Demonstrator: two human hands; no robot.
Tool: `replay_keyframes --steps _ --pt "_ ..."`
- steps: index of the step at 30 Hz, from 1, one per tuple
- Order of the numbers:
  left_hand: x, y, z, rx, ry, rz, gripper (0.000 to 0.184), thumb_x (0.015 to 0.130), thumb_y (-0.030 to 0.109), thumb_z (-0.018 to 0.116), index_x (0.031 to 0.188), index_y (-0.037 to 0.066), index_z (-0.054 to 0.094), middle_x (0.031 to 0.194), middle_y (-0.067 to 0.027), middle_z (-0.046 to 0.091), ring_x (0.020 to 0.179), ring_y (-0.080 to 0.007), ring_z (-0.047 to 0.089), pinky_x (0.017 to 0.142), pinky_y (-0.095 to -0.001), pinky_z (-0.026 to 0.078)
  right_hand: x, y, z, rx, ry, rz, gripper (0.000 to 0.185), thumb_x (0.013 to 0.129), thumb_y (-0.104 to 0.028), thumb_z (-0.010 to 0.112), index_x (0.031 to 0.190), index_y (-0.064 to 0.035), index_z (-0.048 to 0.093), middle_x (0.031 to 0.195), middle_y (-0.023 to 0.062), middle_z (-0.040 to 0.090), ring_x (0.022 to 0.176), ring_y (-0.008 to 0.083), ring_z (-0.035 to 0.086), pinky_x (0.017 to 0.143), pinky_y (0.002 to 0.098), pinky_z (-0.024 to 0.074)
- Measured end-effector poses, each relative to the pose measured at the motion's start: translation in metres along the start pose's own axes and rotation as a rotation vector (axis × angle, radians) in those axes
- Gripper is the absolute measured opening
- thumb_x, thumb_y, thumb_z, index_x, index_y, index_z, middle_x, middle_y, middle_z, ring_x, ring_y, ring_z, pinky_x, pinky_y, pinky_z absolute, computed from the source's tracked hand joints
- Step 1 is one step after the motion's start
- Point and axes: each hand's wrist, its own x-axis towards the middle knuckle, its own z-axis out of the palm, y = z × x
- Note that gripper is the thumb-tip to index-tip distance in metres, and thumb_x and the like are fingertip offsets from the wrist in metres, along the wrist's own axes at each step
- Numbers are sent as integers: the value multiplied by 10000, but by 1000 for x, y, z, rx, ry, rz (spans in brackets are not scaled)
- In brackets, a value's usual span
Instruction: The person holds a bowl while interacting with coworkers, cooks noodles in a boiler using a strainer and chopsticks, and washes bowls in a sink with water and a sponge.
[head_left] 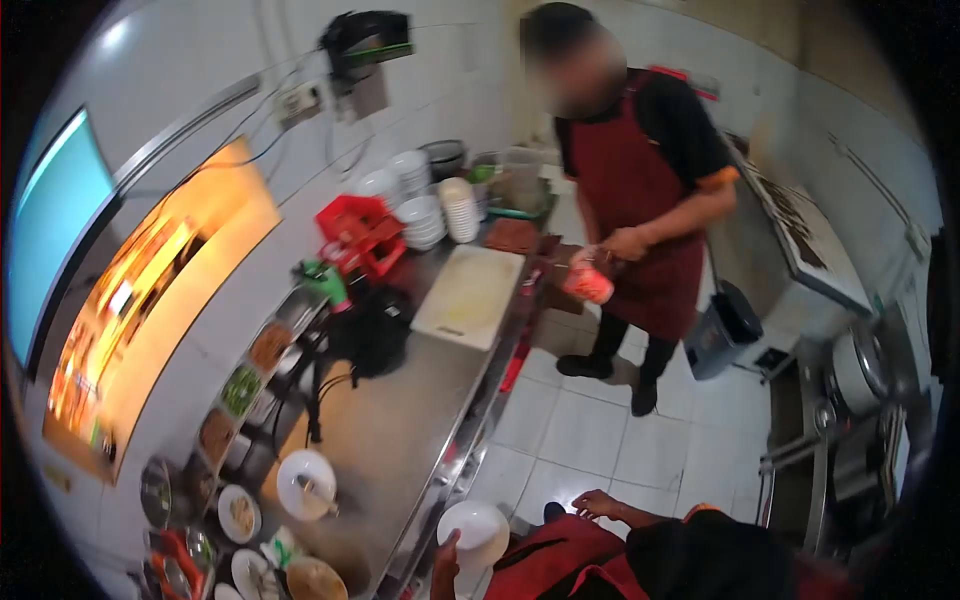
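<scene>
White shows on the inside of the bowl (480, 532), which is grasped at its rim by the left hand (447, 562), with the thumb laid over the edge. The bowl is held just beside the edge of the metal counter (425, 415), above the tiled floor (572, 430), in front of a red apron (560, 565). The right hand (597, 504) is held out on the other side of the apron, its fingers loosely spread and wrapped around nothing that can be made out.

On the counter, a white dish (303, 472) is set with a spoon resting inside it. Farther along, a pale cutting board (466, 300) is laid near the edge, beside a dark bundle (372, 335) whose kind cannot be told. Stacked bowls (420, 220), stacked cups (459, 212) and a red bin (350, 228) are crowded against the wall. Chopped greens (240, 390) are kept in one of the trays lined along the wall.

Across the floor, a red-and-white object (592, 284), too blurred to be identified, is held by a co-worker (640, 170), behind whom a grey bin (718, 338) is placed.
</scene>
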Motion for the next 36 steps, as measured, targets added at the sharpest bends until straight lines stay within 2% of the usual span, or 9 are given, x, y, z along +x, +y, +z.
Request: replay_keyframes --steps 6,9,11,15,16,18,29,34,36 --pt "-7 46 59 9 117 -3 631 761 429 647 1103 -89 532 975 -165 607 802 -230 605 634 -365 489 -12 -59 39 130 -278 -63 428 795 -404 628 1057 -70 572 847 -4 581 692 75 519 590 205 438" --pt "-12 57 80 8 81 2 578 773 391 647 1089 -81 542 969 -165 608 793 -228 612 626 -351 497 -40 -98 50 150 -288 -126 589 749 -532 619 1102 -65 556 1026 24 547 820 90 499 627 228 414" --pt "-11 60 91 -40 50 -18 535 787 367 637 1094 -61 543 974 -161 608 792 -232 620 637 -350 508 -34 -100 49 228 -356 -51 583 723 -527 648 1101 -92 564 1045 5 531 906 98 480 679 239 404" --pt "-28 76 105 -143 -54 96 540 805 360 620 1153 -36 501 1013 -153 595 819 -246 621 676 -366 518 -37 -101 43 262 -352 -119 496 707 -499 674 1031 -133 587 903 -25 540 831 99 478 635 223 386" --pt "-47 90 111 -128 -33 50 548 809 359 617 1172 -30 485 1031 -150 589 834 -251 618 695 -371 519 -44 -106 42 265 -360 -116 363 786 -310 657 1076 -104 586 874 -63 553 768 30 491 651 187 397" --pt "-36 81 105 -217 -116 -9 539 806 306 631 1199 -17 453 1078 -140 571 913 -259 592 763 -388 498 -38 -103 38 214 -377 -105 390 803 -345 627 1096 -93 572 909 -53 563 807 41 494 690 204 403" --pt "-25 60 99 -196 -77 28 525 804 306 632 1142 -68 485 1048 -166 572 886 -242 603 729 -363 513 -58 -115 39 373 -393 -41 446 806 -365 610 1145 -87 526 981 -29 555 872 70 517 779 252 428" --pt "-9 45 93 -201 -104 78 516 816 298 616 1157 -61 475 1050 -154 576 881 -252 605 716 -364 518 -57 -112 43 359 -369 -93 470 732 -398 672 1068 -88 564 934 -17 533 816 94 476 714 249 414" --pt "-13 47 95 -219 -110 42 505 822 289 608 1161 -60 473 1052 -153 576 885 -256 604 720 -367 517 -55 -109 40 337 -396 -61 456 783 -333 623 1159 -100 514 949 -39 550 879 61 505 813 267 412"
